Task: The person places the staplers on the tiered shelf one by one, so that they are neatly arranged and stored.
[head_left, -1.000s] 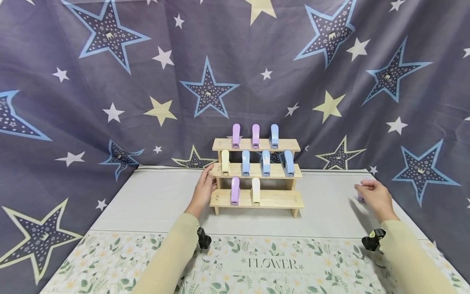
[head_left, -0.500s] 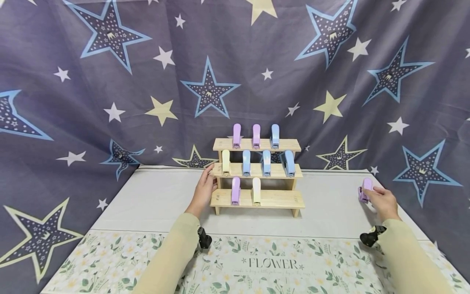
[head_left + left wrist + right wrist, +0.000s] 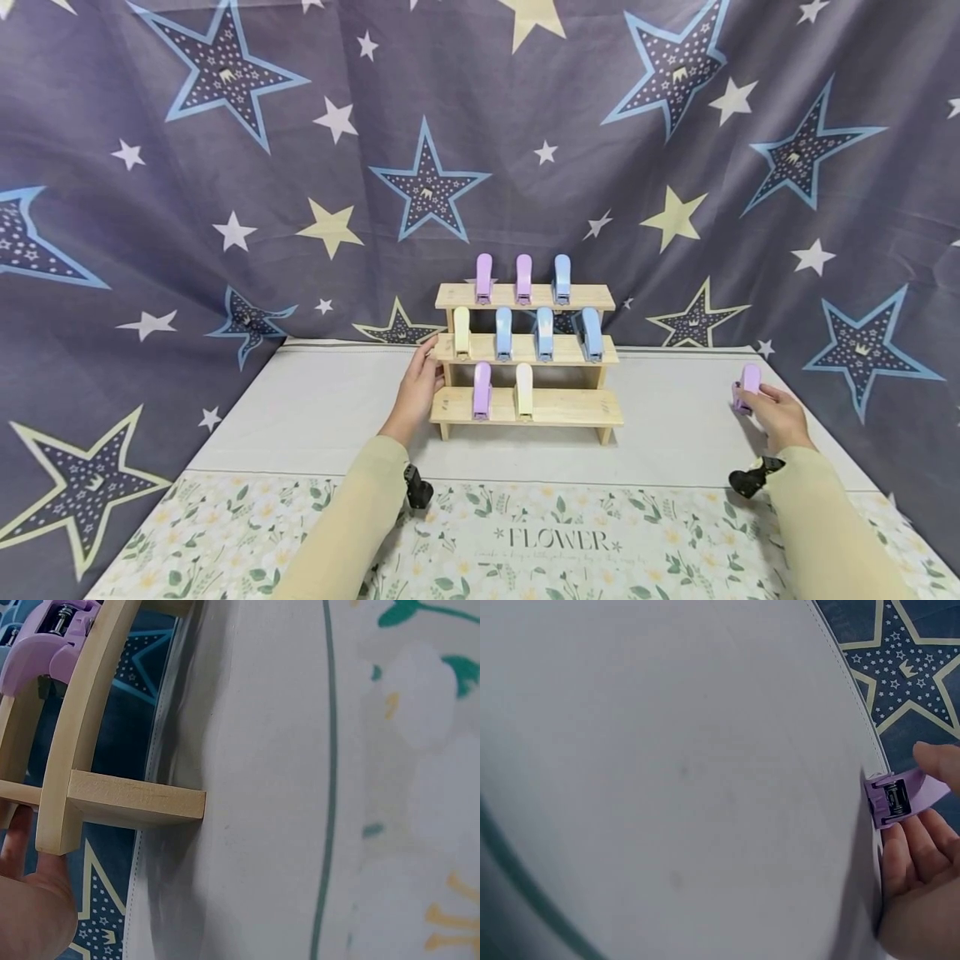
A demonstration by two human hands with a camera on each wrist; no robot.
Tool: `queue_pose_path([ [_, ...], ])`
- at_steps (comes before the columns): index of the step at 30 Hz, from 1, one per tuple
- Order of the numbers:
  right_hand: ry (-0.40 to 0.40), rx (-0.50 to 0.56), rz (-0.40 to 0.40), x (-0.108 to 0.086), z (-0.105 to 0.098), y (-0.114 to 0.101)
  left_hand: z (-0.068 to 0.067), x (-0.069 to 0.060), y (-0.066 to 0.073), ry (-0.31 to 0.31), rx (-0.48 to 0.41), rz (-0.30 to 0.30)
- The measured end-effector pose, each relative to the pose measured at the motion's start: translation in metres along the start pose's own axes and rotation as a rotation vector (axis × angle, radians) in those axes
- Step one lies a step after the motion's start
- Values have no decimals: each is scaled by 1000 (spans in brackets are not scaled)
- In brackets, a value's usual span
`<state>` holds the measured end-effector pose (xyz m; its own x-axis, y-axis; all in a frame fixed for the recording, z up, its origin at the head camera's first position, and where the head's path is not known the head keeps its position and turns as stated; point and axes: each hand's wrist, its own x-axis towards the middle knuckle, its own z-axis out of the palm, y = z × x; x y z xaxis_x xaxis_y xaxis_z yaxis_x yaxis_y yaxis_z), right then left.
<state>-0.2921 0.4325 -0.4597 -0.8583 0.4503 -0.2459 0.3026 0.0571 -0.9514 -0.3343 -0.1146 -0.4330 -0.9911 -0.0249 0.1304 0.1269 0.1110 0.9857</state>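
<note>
A three-tier wooden display stand (image 3: 570, 406) bears several small staplers. On its lowest tier are a purple stapler (image 3: 482, 392) and a pale yellow stapler (image 3: 523, 392). The middle tier carries a yellow stapler (image 3: 462, 333) and three blue ones; two purple and one blue stapler stand on top. My left hand (image 3: 414, 390) grips the stand's left end at the middle tier, some fingers hidden behind the wood. Far right on the white table part, my right hand (image 3: 780, 417) holds another purple stapler (image 3: 889, 801) between thumb and fingers.
The white table surface (image 3: 675, 433) lies on both sides of the stand. Nearer the front is a floral mat (image 3: 555, 575) lettered FLOWER. A dark star-patterned curtain (image 3: 525, 192) hangs behind the table and along its sides.
The right hand has shifted slightly toward the front and turned, so the purple stapler it covered before now shows upright in its fingers. The left hand and the stand stay in place.
</note>
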Motion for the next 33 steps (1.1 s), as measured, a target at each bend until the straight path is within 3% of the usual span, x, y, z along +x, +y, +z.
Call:
queue_pose_path([
  [6,-41,8,-24,-1,-3,3,0,0,-1,-1,-8,12],
  [14,-75,-65,-33,1,-7,4,0,1,-1,6,2,5],
  [22,-73,-79,-39,3,-5,7,1,1,-1,9,-4,9],
  [33,-119,-147,-72,-6,-4,1,1,0,-2,14,10,7],
])
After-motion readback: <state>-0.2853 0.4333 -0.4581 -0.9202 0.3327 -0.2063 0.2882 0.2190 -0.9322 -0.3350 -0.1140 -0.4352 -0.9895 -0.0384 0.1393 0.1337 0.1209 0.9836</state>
